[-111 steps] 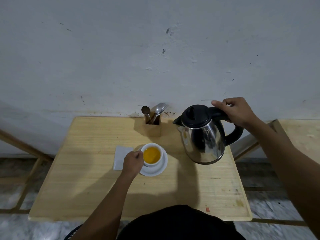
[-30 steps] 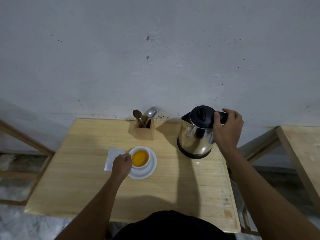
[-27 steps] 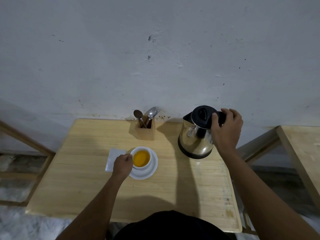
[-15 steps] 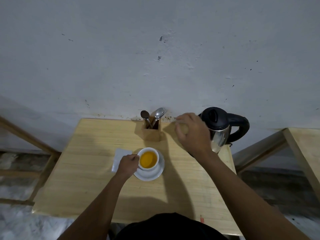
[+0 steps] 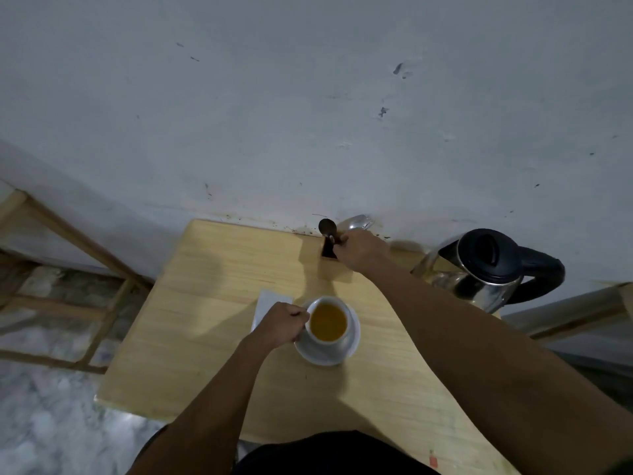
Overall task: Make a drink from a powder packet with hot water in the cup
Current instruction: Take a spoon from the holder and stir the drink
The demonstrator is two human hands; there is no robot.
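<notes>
A white cup [image 5: 346, 338] of orange drink stands on a white saucer [image 5: 329, 358] in the middle of the wooden table [image 5: 205, 320]. My left hand [image 5: 281, 324] is closed on the cup's handle side. My right hand [image 5: 359, 251] reaches over to the wooden spoon holder [image 5: 337, 273] at the table's back edge, its fingertips pinched on a spoon handle between a dark spoon [image 5: 327, 228] and a shiny spoon [image 5: 358, 221]. The steel kettle [image 5: 479, 286] with its black lid stands free at the back right. A white packet or paper [image 5: 266, 303] lies left of the saucer, partly under my left hand.
A grey wall runs right behind the table. A wooden frame [image 5: 85, 248] stands to the left over a marble floor. Another wooden table edge [image 5: 627, 296] shows at the far right. My right forearm crosses above the table to the right of the cup.
My right hand set the kettle down at the back right, let go of it, and moved left to the spoon holder. My left hand has stayed at the cup.
</notes>
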